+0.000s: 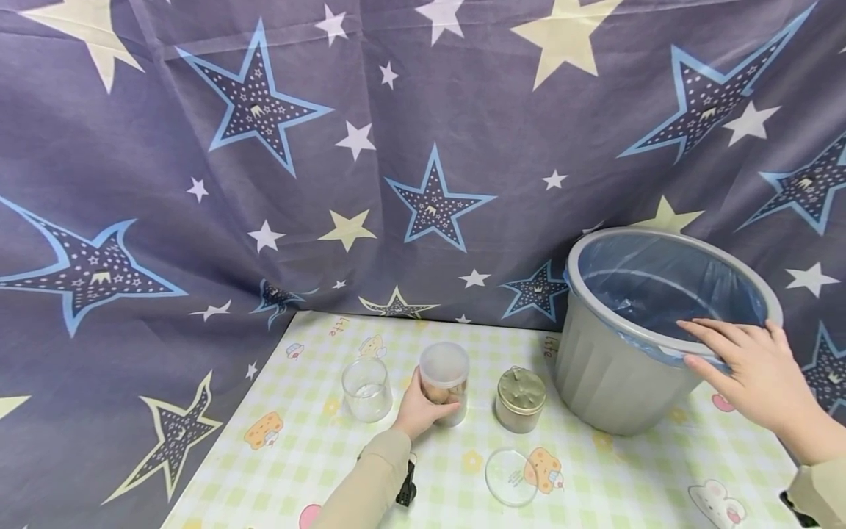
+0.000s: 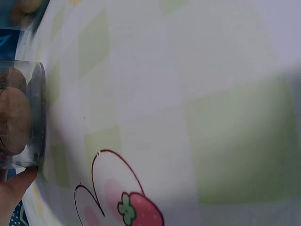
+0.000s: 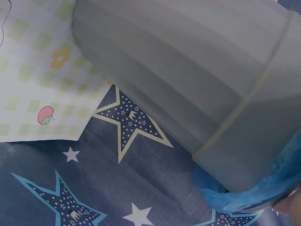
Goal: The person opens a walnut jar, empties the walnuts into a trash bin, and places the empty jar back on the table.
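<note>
My left hand [image 1: 423, 408] grips a clear jar [image 1: 452, 419] with a frosted white lid from its near left side, thumb across the front. Through the jar wall, brown rounded pieces [image 2: 15, 120] show in the left wrist view; their kind is unclear. Over the near rim of a grey trash can [image 1: 611, 375] lies my right hand [image 1: 753, 371], its fingers spread and fairly straight. A blue liner bag [image 1: 667, 275] covers the can's inside and folds over the rim. In the right wrist view only a bit of that hand [image 3: 288, 209] shows beside the liner.
An open clear glass cup [image 1: 367, 397] stands left of the jar. To the jar's right is a short container with a crinkled olive-gold top [image 1: 521, 391], and a flat clear disc [image 1: 512, 477] lies nearer. A star-patterned curtain [image 1: 370, 169] hangs behind the checked tablecloth [image 1: 449, 492].
</note>
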`<control>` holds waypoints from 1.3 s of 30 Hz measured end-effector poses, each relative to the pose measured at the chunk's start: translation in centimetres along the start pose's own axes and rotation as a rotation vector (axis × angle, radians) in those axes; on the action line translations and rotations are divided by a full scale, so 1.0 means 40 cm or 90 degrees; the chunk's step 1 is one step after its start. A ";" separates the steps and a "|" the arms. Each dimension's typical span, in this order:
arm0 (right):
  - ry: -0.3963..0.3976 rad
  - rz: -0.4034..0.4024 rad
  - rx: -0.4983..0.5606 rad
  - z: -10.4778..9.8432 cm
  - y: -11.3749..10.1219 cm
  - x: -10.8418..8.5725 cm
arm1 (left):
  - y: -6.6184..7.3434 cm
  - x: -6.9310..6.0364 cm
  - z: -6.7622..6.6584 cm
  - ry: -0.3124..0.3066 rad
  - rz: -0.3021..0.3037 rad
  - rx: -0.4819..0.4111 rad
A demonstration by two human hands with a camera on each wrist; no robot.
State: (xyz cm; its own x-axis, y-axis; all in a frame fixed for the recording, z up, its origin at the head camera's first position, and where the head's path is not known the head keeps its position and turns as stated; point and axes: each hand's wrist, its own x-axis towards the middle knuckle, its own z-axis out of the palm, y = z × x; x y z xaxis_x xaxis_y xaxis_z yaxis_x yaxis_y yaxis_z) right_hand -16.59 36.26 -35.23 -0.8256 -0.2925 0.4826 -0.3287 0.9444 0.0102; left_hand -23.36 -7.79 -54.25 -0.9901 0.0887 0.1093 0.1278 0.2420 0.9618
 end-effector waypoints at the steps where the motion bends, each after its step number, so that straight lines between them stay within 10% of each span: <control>1: 0.001 -0.001 0.001 0.000 0.000 0.000 | -0.011 0.004 0.000 0.000 -0.005 0.004; 13: -0.001 0.001 0.000 0.004 0.000 0.000 | -0.058 0.009 -0.021 -0.011 -0.003 0.014; 39: 0.005 -0.001 0.008 0.005 0.001 -0.002 | 0.059 -0.038 -0.055 -0.021 0.038 0.045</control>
State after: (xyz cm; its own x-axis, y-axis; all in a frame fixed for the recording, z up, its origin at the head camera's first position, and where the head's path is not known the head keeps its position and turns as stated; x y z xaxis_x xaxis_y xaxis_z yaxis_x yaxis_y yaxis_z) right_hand -16.61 36.28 -35.43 -0.8212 -0.2926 0.4899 -0.3354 0.9421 0.0004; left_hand -21.67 -9.48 -51.59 -0.9783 0.1370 0.1555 0.1908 0.3029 0.9337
